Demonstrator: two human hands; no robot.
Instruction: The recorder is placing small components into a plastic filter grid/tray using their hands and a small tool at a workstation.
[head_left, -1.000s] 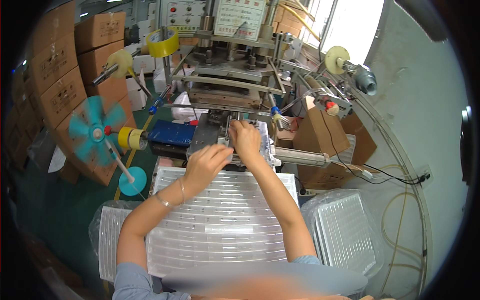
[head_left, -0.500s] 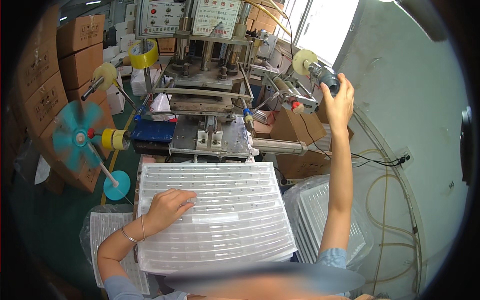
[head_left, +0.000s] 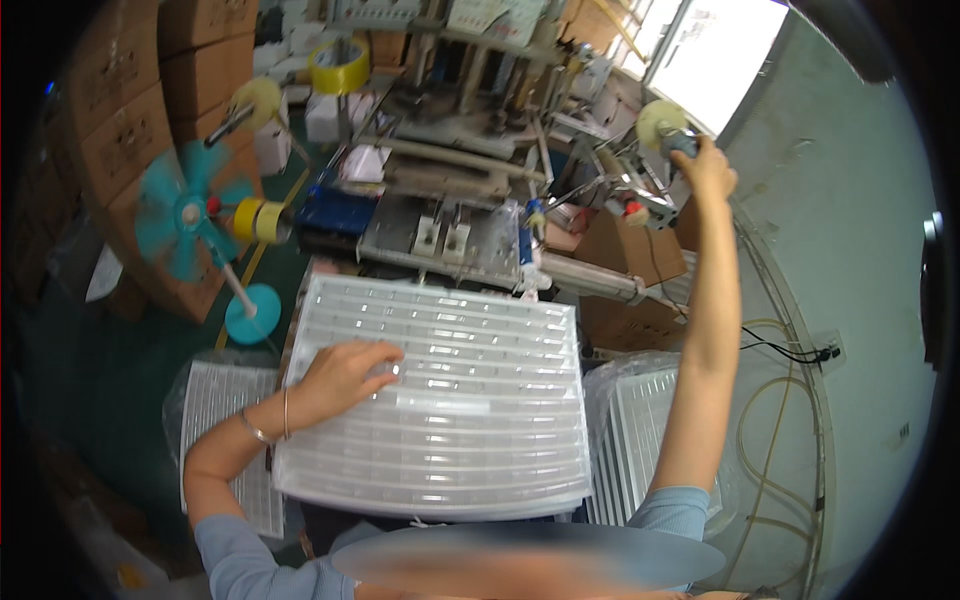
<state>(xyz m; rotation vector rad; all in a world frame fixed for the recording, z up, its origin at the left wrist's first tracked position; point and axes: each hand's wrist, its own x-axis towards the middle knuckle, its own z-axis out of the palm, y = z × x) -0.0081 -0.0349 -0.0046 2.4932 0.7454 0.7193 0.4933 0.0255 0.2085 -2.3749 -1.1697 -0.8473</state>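
My right hand (head_left: 712,168) is stretched far out at the upper right, its fingers closed round a dark roll (head_left: 683,143). That roll sits on a spindle against a cream disc (head_left: 660,122), beside the press machine (head_left: 460,130). Over the left half of a white ribbed tray (head_left: 480,440), my left hand (head_left: 345,380) pinches a small clear piece (head_left: 394,369) between thumb and fingers. The tray lies in front of the machine's metal plate (head_left: 395,240), with rows of small clear pieces along it.
A turquoise fan (head_left: 190,212) with blurred blades stands at the left, near a roll of yellow tape (head_left: 258,220). Cardboard boxes (head_left: 125,130) are stacked behind it. More ribbed trays (head_left: 630,440) lie in plastic at the right. Black cables (head_left: 785,350) run to the wall.
The whole view has shifted and tilted, so the machine and fan appear farther right. My right hand has closed further over the dark roll. My left hand keeps its pinch above the tray.
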